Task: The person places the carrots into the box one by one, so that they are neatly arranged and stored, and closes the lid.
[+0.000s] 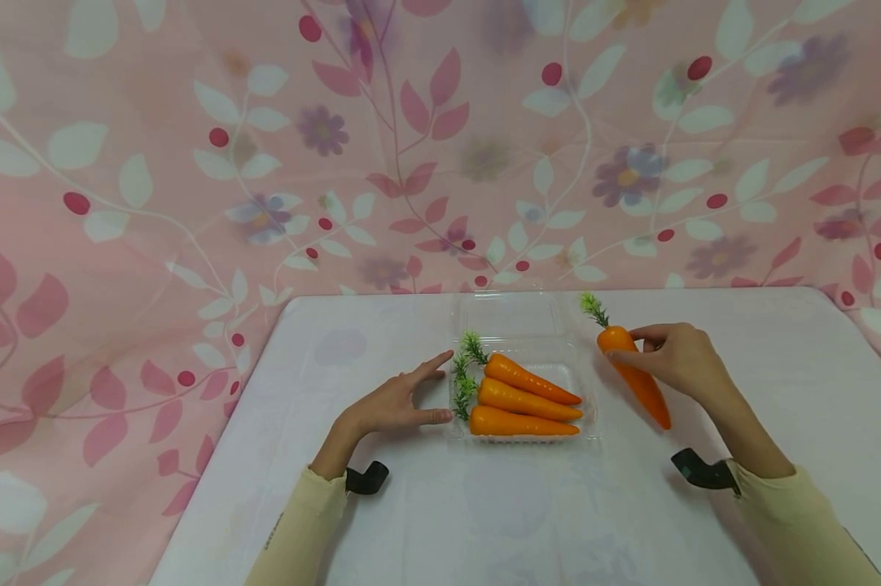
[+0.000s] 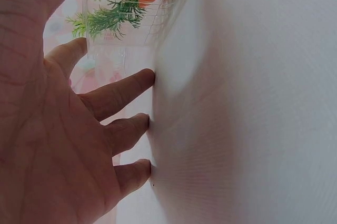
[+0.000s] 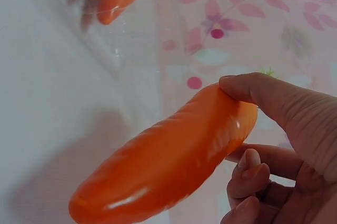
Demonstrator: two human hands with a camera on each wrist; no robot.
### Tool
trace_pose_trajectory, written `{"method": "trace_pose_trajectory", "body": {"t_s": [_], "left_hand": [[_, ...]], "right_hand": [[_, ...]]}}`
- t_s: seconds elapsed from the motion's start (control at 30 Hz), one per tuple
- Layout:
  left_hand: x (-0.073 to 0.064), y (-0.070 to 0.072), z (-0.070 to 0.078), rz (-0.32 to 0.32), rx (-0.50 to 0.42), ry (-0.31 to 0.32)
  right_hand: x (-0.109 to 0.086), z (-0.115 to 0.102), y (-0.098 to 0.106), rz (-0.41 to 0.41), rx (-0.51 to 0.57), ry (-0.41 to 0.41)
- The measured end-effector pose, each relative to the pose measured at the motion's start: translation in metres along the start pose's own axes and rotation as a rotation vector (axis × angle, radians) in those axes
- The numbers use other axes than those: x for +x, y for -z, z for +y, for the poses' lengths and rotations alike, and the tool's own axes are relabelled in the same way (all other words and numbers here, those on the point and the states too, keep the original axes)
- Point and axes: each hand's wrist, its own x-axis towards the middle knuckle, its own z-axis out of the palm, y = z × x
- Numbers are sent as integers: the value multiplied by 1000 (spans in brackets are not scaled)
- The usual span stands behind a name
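Three orange carrots (image 1: 530, 404) with green leafy tops lie side by side in a clear plastic box (image 1: 590, 431), their tips to the right. At the box's left side is my left hand (image 1: 392, 403), thumb and fingers spread, with fingertips at its wall; in the left wrist view the other fingertips rest on the table. My right hand (image 1: 675, 354) pinches another carrot (image 3: 168, 155) near its leafy end between thumb and fingers. That carrot is right of the box, slanting with its tip toward me. In the right wrist view its leaves are mostly hidden behind the thumb.
The box's clear lid (image 1: 510, 313) stands folded back behind it. A pale cloth covers the table (image 1: 426, 529). Behind the table hangs a pink curtain (image 1: 440, 163) with leaves and flowers. Black wrist mounts (image 1: 367, 478) show at both sleeves.
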Motion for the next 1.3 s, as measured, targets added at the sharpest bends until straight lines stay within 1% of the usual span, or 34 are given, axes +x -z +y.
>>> {"method": "trace_pose_trajectory", "body": {"t_s": [0.23,0.47,0.6,0.8,1.07,1.3], "left_hand": [[0,-1,0,1,2,6],[1,-1,0,5,11,5],[1,-2,-1,3,12,5],[2,-2,-3,5,14,4],[1,-3,-3,12,17,6],[2,-2,-3,8,5,5]], "right_hand": [[-2,-12,6,28,26,61],[-6,-27,11,41,38,84],[-7,-35,13,34,55,90],[-7,-43,12,20,70,107],[-6,-54,10,13,96,155],[-3,-63,4,1,114,183]]}}
